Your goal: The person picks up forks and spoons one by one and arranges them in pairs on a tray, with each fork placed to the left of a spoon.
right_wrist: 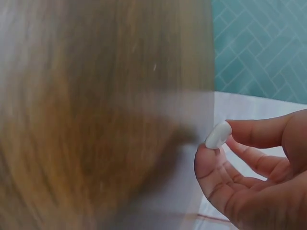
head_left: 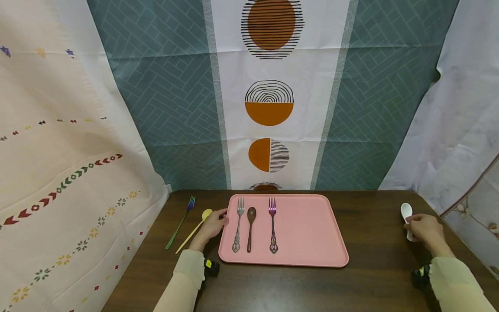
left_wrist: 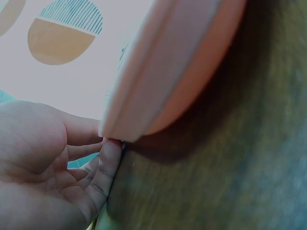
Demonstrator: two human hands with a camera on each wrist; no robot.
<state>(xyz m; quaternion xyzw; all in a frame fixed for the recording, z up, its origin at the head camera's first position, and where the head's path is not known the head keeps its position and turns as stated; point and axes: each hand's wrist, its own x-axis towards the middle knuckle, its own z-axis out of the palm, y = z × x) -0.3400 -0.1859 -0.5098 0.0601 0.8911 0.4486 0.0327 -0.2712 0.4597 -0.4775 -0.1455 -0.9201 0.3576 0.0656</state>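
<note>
At the left edge of a pink tray, my left hand pinches the rim; the left wrist view shows thumb and finger meeting at the tray's edge. On the tray's left half lie a silver fork, a dark brown spoon and a fork with purple tines, all with handles toward me. Far to the right, my right hand pinches a white spoon by its handle, bowl pointing away. In the right wrist view, the white spoon shows end-on between thumb and fingers.
Left of the tray, a yellow spoon lies slanted beside my left hand, and a green fork with blue tines lies further left. Everything rests on a dark wooden table. Patterned cloths hang behind and at both sides.
</note>
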